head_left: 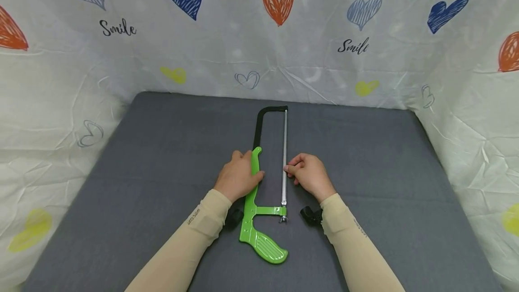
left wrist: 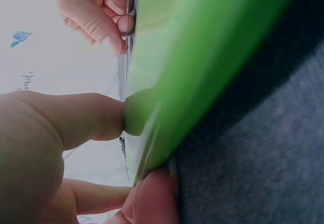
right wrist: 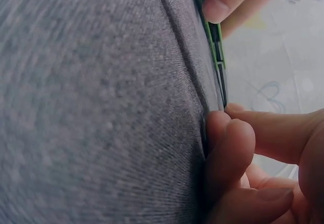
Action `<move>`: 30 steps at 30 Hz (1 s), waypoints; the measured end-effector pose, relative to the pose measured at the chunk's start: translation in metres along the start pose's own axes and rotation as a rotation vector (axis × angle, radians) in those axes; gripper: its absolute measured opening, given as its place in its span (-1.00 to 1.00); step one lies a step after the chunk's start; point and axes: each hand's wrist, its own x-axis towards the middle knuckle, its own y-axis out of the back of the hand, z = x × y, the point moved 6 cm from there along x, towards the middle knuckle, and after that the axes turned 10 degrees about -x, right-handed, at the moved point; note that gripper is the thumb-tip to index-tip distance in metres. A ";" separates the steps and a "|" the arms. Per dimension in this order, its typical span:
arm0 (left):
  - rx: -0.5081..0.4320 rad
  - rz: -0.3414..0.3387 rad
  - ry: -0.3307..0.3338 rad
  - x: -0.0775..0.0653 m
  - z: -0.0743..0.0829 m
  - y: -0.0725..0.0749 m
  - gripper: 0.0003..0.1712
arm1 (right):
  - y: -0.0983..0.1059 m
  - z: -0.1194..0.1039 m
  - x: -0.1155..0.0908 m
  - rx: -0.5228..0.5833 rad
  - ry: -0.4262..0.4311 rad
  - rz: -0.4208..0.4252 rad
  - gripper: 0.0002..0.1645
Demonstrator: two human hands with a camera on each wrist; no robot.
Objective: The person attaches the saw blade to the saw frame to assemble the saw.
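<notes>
A hacksaw with a green frame (head_left: 250, 202) lies on the grey cloth, its curved grip toward me and its black front bow (head_left: 258, 130) pointing away. My left hand (head_left: 239, 175) grips the green frame on its left side, thumb on top and fingers around the far edge. On the other side, my right hand (head_left: 309, 175) pinches the silver blade (head_left: 284, 157) near its middle between thumb and fingertips. In the left wrist view the green frame (left wrist: 202, 46) fills much of the picture. A wing nut (head_left: 283, 219) sits at the blade's near end.
Grey cloth (head_left: 385, 170) covers the table. A white curtain (head_left: 227, 48) printed with hearts and the word Smile hangs behind and at both sides. Black wrist-camera mounts (head_left: 311, 216) sit under both wrists, close to the table.
</notes>
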 end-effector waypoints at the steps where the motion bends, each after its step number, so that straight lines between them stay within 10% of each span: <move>1: 0.000 0.001 0.000 0.000 0.000 0.000 -0.07 | 0.000 0.000 0.000 -0.004 0.001 0.002 -0.81; 30: 0.064 -0.044 0.027 -0.011 0.005 0.000 0.00 | -0.001 -0.003 -0.008 -0.031 0.021 0.037 -0.71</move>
